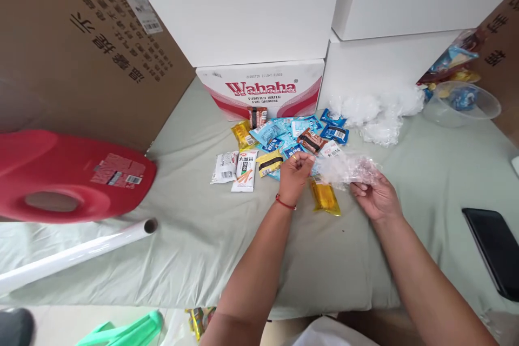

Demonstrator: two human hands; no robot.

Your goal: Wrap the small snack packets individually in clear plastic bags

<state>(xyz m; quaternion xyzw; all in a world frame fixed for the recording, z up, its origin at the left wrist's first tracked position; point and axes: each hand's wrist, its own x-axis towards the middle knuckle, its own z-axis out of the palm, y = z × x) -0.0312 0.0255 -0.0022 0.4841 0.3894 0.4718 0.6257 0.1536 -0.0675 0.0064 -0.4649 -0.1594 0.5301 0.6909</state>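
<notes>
A crumpled clear plastic bag (pixel 343 168) is stretched between my two hands, above the table. My left hand (pixel 297 175) pinches its left end, beside a yellow packet (pixel 270 163). The right end is gripped by my right hand (pixel 377 194), its fingers closed on the plastic. Just below the bag lies a golden-yellow packet (pixel 325 198). Behind my left hand is a pile of small snack packets, with blue ones (pixel 270 132) and a brown one (pixel 311 140). A white packet with dark lettering (pixel 245 171) lies to the left, next to a silvery-white packet (pixel 225 166).
A Wahaha carton (pixel 263 89) and white boxes stand behind. Crumpled clear bags (pixel 383 113) and a round plastic tub (pixel 462 104) are at back right. A phone (pixel 492 251) lies right; a red jug (pixel 77 175) and white roll (pixel 81 254) lie left.
</notes>
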